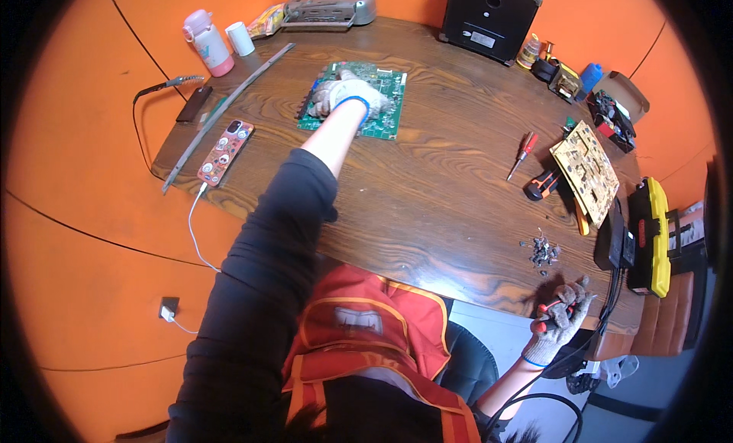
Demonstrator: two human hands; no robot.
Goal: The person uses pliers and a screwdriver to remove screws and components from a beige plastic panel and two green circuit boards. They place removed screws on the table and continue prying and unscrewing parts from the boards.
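Note:
A green circuit board (391, 122) lies at the far middle of the wooden table. Over it is my left hand (341, 96) in a whitish glove, palm down, spanning most of the board's width and gripping it; the fingertips are partly hidden. At the table's near right edge, my right hand (561, 317), gloved too, is closed around pliers (543, 326) with red-and-black handles. The jaws of the pliers are hidden by the fingers. Just beyond this hand sits a small heap of dark loose parts (544, 251).
A tan circuit board (588, 172) leans at the right, near a red screwdriver (524, 154) and a yellow-black toolbox (651, 237). To the left lie a phone (226, 153) on a white cable, a long grey strip (229, 107) and a soldering iron (172, 84). A black box (489, 19) stands behind.

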